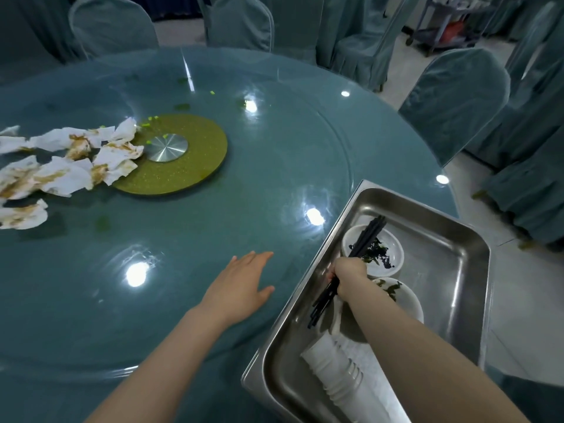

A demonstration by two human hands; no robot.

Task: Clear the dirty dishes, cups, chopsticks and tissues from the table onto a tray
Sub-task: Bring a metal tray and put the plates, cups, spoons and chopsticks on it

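Right hand (348,274) gripped a bundle of black chopsticks (364,239) over the rectangular stainless-steel tray (451,239); left hand (241,285) lay flat and relaxed on the round teal glass-topped table (274,154)

The tray sat at the table's near right edge and held 2 white round dishes (393,248) smeared with dark green scraps and a lying stack of white paper cups (335,370); the chopstick tips crossed the farther dish, while the stained, crumpled white tissues (61,166) lay well apart on the table's left, some overlapping the round olive-gold turntable disc (195,160)
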